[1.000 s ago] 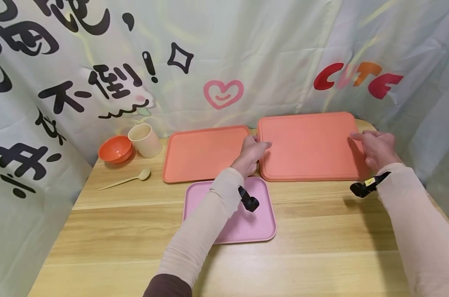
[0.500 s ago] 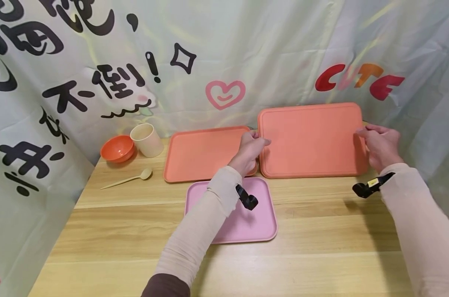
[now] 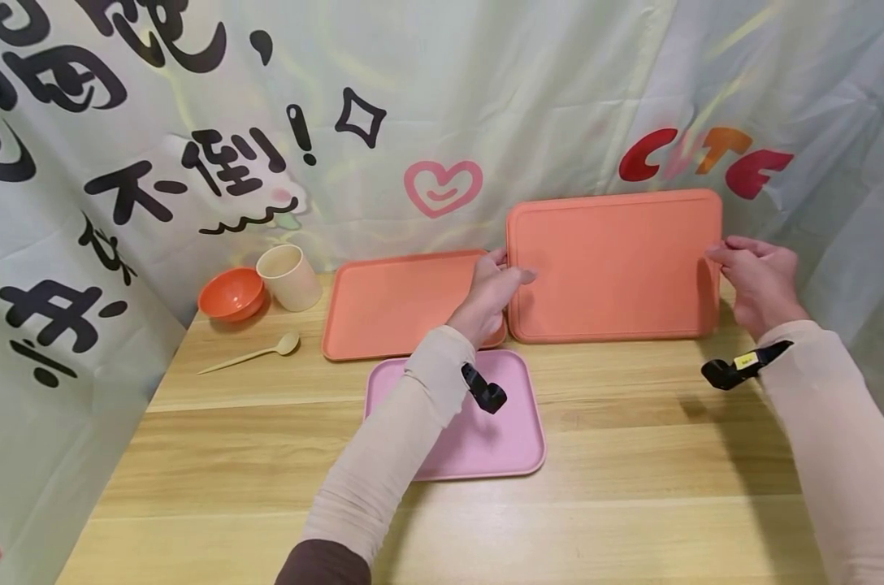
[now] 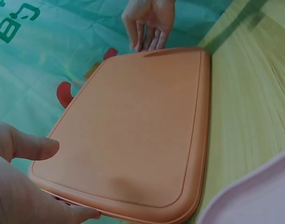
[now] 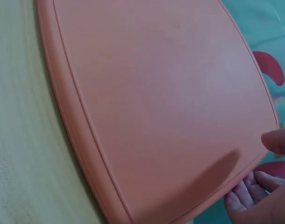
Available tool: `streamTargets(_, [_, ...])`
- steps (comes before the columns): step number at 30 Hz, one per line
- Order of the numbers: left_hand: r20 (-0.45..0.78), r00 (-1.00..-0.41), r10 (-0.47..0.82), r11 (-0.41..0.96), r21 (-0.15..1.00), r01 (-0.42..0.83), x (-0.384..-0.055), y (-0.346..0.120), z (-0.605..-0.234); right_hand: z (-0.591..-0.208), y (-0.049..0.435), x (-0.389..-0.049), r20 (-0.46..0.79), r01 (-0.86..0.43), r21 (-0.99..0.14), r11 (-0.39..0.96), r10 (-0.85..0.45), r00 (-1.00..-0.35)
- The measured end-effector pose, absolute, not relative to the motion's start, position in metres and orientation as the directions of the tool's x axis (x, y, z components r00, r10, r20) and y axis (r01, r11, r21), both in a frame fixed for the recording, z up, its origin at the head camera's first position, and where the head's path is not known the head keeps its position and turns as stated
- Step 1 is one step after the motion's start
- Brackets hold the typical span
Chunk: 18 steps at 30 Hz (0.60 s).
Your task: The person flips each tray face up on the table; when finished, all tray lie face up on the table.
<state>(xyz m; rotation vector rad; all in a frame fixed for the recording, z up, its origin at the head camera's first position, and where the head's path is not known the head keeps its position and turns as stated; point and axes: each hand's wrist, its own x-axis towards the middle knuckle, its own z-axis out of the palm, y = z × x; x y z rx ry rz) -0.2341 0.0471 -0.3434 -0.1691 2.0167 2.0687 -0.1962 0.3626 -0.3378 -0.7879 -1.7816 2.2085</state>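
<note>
A large coral-orange tray (image 3: 613,268) stands tilted up at the back right, its back edge raised toward the curtain. Its smooth face, lined by a groove near the rim, shows toward me. My left hand (image 3: 483,294) holds the left edge, thumb on the near side and fingers behind, as the left wrist view shows. At the opposite edge my right hand (image 3: 762,280) holds on, thumb in front and fingertips (image 5: 245,193) at the rim. Left of it lies a second coral tray (image 3: 401,305), flat on the table. A pink tray (image 3: 508,439) lies in front, partly under my left forearm.
An orange bowl (image 3: 231,295), a cream cup (image 3: 290,280) and a pale spoon (image 3: 255,354) sit at the back left of the wooden table (image 3: 632,504). A printed curtain (image 3: 544,97) hangs directly behind.
The large coral tray has tilted further upright, its back edge rising and its front edge shifting back. My right hand has moved slightly up and right with it; my left hand has barely moved.
</note>
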Motion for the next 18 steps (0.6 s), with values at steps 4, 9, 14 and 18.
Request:
streamTargets(4, [-0.226,-0.969,0.101,-0.004,0.974,-0.227,-0.232,0.047,-0.341,-0.334,0.361,-0.194,-0.257,0.126,-0.944,-0.306,0.438,-0.862])
streamTargets(9, [-0.203,-0.974,0.101,-0.005,0.979,-0.204,-0.230,0.048,-0.339,-0.333,0.361,-0.191,-0.230,0.043,-0.904,-0.425,0.399,-0.888])
streamTargets(14, [-0.181,-0.976,0.117,-0.009,0.983,-0.183,-0.227,0.047,-0.335,-0.332,0.362,-0.189,-0.231,0.038,-0.888,-0.458,0.374,-0.898])
streamTargets(18, [-0.175,-0.977,0.121,0.008,0.984,-0.176,-0.223,0.046,-0.332,-0.332,0.361,-0.187,-0.202,0.038,-0.903,-0.429,0.344,-0.917])
